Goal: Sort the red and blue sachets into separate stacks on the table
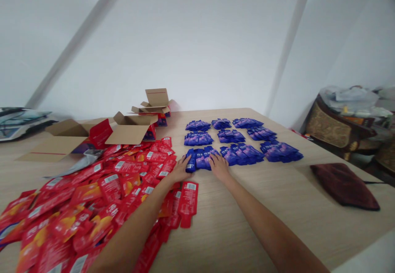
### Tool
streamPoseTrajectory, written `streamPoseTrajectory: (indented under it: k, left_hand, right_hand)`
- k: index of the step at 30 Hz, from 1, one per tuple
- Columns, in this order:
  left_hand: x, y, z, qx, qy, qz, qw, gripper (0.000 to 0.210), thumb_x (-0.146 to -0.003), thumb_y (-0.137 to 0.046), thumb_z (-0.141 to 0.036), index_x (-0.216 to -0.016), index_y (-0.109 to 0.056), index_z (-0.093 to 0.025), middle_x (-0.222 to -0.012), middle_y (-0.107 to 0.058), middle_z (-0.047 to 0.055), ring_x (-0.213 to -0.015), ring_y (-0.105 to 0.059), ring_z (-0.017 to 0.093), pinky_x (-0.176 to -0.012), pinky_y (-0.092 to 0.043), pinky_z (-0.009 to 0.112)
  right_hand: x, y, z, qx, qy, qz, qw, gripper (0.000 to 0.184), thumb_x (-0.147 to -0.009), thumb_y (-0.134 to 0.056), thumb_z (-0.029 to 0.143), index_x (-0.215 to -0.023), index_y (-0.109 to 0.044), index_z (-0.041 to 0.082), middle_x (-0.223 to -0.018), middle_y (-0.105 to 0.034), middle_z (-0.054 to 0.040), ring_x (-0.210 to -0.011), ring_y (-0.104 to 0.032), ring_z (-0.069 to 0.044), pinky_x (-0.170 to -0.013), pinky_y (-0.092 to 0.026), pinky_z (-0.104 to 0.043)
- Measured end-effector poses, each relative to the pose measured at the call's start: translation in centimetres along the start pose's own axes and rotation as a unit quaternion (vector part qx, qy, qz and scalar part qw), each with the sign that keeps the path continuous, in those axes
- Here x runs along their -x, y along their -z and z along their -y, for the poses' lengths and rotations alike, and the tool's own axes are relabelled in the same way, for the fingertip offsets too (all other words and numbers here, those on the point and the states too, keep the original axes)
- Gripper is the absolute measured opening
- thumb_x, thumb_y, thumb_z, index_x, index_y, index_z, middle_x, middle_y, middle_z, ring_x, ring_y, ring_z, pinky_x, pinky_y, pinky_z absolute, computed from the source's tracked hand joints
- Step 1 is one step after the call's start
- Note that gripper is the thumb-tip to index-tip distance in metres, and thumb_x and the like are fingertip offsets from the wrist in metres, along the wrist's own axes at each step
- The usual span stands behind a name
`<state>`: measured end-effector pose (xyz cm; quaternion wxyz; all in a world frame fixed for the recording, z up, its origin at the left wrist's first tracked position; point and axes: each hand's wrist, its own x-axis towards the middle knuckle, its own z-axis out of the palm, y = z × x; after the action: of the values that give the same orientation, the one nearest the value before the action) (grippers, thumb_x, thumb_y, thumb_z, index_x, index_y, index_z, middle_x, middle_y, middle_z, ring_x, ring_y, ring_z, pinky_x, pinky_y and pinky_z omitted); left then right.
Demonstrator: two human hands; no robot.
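A row of overlapping blue pouches (pixel 202 159) lies on the table between my two hands. My left hand (pixel 180 171) is at the row's left end, its fingers stretched out and touching the edge of the end pouch (pixel 191 160). With fingers spread, my right hand (pixel 219 167) rests on the right part of the same row. Close on its right lies another fanned blue set (pixel 242 154). Loose red pouches (pixel 111 186) form a large heap to the left and partly under my left forearm. One red pouch (pixel 188 201) lies just below my left hand.
More fanned blue sets (pixel 197 138) lie in rows farther back. Open cardboard boxes (pixel 131 131) stand behind the red heap. A dark red cloth item (pixel 344 186) lies at the table's right. Beyond that edge is a patterned chair (pixel 328 125) piled with bags.
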<state>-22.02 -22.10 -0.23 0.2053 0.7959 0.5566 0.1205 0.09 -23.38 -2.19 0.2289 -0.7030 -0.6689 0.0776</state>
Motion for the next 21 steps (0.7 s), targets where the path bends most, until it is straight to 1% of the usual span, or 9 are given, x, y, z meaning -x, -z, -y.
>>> streamPoseTrajectory:
  k: [2,4,8,10,13,16,21]
  left_hand:
    - [-0.3,-0.1,0.0,0.023,0.014,-0.008,1.0,0.095,-0.063,-0.066,-0.025,-0.147,-0.021,-0.02,-0.155,-0.013,0.012,-0.141,-0.016,0.029,-0.113,-0.019,0.04]
    - [-0.7,-0.3,-0.2,0.046,0.025,-0.021,0.998,0.097,-0.06,-0.066,-0.019,-0.147,-0.021,-0.02,-0.155,-0.013,0.012,-0.141,-0.017,0.029,-0.113,-0.02,0.038]
    - [-1.6,-1.0,-0.5,0.103,0.036,-0.053,0.993,0.103,-0.054,-0.065,-0.011,-0.146,-0.022,-0.018,-0.155,-0.014,0.012,-0.14,-0.02,0.028,-0.113,-0.023,0.036]
    - [-2.1,-1.3,-0.7,0.127,0.038,-0.065,0.989,0.102,-0.053,-0.064,-0.009,-0.146,-0.024,-0.018,-0.155,-0.015,0.011,-0.14,-0.019,0.028,-0.113,-0.023,0.036]
    - [-2.6,-1.4,-1.0,0.133,0.035,-0.064,0.988,0.1,-0.053,-0.066,-0.01,-0.144,-0.027,-0.015,-0.154,-0.017,0.013,-0.14,-0.019,0.027,-0.113,-0.022,0.034]
    - [-2.7,-1.3,-0.9,0.12,0.015,-0.063,0.991,0.095,-0.055,-0.069,-0.015,-0.142,-0.032,-0.015,-0.153,-0.021,0.013,-0.14,-0.022,0.027,-0.114,-0.021,0.035]
    - [-2.3,-1.3,-0.5,0.135,-0.026,-0.072,0.988,0.076,-0.068,-0.065,-0.023,-0.139,-0.039,-0.015,-0.15,-0.03,0.012,-0.14,-0.023,0.024,-0.115,-0.017,0.038]
  right_hand:
    - [0.1,-0.2,0.1,-0.003,0.002,-0.006,1.0,0.047,-0.094,-0.03,0.044,-0.134,-0.047,0.026,-0.143,-0.043,-0.0063,-0.13,-0.036,-0.025,-0.107,-0.025,-0.043]
    - [0.1,-0.6,0.1,-0.007,0.005,-0.015,1.0,0.047,-0.094,-0.031,0.043,-0.134,-0.047,0.024,-0.142,-0.043,-0.0083,-0.13,-0.037,-0.025,-0.107,-0.026,-0.042]
    - [0.0,-1.2,-0.1,-0.006,0.019,-0.042,0.999,0.046,-0.095,-0.032,0.04,-0.133,-0.048,0.022,-0.139,-0.046,-0.0103,-0.129,-0.037,-0.025,-0.106,-0.027,-0.041]
    - [-0.2,-1.5,-0.1,-0.006,0.022,-0.049,0.999,0.045,-0.095,-0.031,0.039,-0.133,-0.048,0.022,-0.138,-0.047,-0.0104,-0.129,-0.038,-0.024,-0.106,-0.027,-0.041]
    - [-0.4,-1.7,-0.1,-0.017,0.022,-0.054,0.998,0.045,-0.095,-0.031,0.039,-0.133,-0.048,0.022,-0.138,-0.048,-0.01,-0.128,-0.039,-0.024,-0.106,-0.027,-0.041]
    - [-0.4,-1.9,-0.1,-0.027,0.023,-0.065,0.997,0.045,-0.095,-0.03,0.039,-0.132,-0.05,0.021,-0.137,-0.049,-0.0096,-0.129,-0.038,-0.024,-0.106,-0.027,-0.042]
    - [-0.2,-2.4,-0.3,-0.031,0.03,-0.092,0.995,0.044,-0.095,-0.031,0.037,-0.13,-0.052,0.021,-0.136,-0.05,-0.0085,-0.127,-0.039,-0.024,-0.107,-0.026,-0.042]
